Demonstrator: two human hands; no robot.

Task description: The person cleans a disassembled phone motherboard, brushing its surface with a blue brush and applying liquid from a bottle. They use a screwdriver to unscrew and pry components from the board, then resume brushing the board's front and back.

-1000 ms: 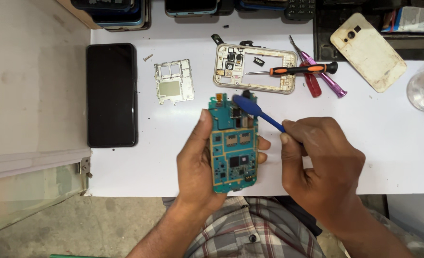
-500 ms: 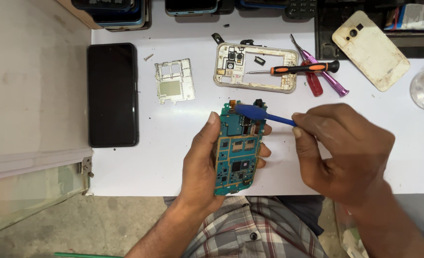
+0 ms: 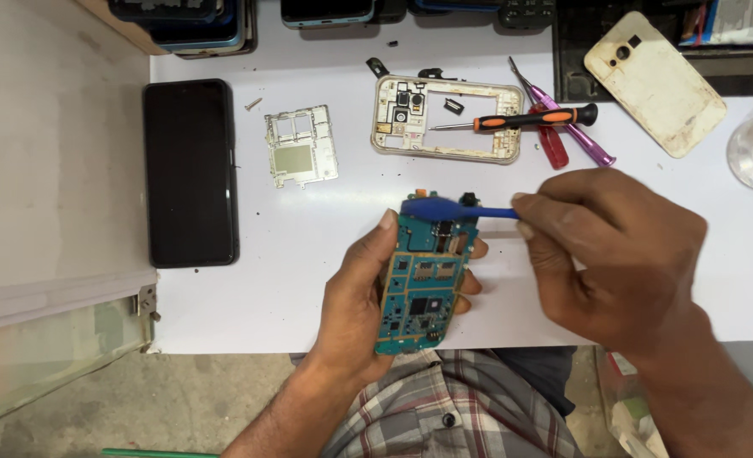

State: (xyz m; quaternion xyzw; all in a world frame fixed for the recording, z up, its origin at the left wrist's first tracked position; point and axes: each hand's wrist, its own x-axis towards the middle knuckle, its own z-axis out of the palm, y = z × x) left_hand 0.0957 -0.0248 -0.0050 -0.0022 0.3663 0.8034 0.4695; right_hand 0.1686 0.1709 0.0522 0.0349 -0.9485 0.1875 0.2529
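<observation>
This is a phone repair bench, a small workshop counter by the look of it. On the white worktop point(image 3: 308, 280) a black phone point(image 3: 190, 172) lies by the left edge, with a stripped phone frame point(image 3: 447, 119), a metal shield plate point(image 3: 301, 146), an orange-handled screwdriver point(image 3: 529, 119) and a worn back cover point(image 3: 655, 81) along the far edge. More handsets point(image 3: 181, 21) are stacked at the far left corner (only their ends show), and the left hand point(image 3: 355, 309) holds a bare green circuit board point(image 3: 423, 284).

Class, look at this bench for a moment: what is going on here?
A person's left hand holds a teal phone circuit board above the white table. The right hand lays a blue plastic pry tool across the board's top edge. Behind lie a cream phone frame, an orange-handled screwdriver and a black phone.
</observation>
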